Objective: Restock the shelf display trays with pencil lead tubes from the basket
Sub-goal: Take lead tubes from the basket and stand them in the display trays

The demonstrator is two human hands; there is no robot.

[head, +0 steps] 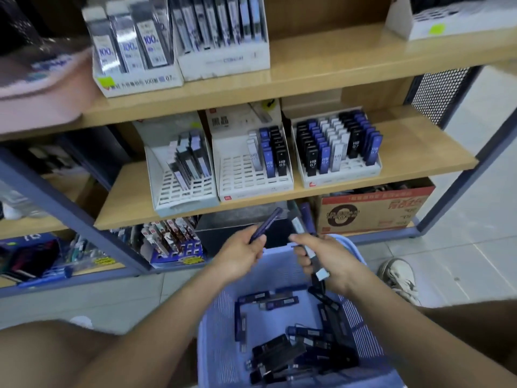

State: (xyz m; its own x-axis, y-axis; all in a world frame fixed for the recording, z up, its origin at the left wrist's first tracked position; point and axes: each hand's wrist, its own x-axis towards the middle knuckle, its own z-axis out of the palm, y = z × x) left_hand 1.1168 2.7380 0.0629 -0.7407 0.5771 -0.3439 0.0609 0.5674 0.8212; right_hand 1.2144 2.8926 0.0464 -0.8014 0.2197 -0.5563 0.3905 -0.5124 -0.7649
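Holding one blue tube [265, 224] near its lower end, the left hand [240, 259] has its grip clamped on it with thumb and fingers curled round; the upper end points towards the shelf [419, 147], which leaves that end free to enter a slot. The right hand [324, 259] has its grip clamped on a bunch of tubes [298, 226], grey and blue, fanned above and below the fist; this appears to serve as a reserve so that single tubes can be passed across. Both hands hover above the far rim of the basket [355, 253], which stands low in front of the person; loose tubes [293, 348], dark and blue, lie flat and crossed on its floor, so much stock remains.

On the shelf, the middle tray [240, 175] has only its right-hand columns filled, with many bare slots to the left and front; the right tray [344, 166] is nearly full; the left tray [181, 189] holds leaning grey tubes. The blue tube probably belongs in the middle tray beside the blue column; its label cannot be read.
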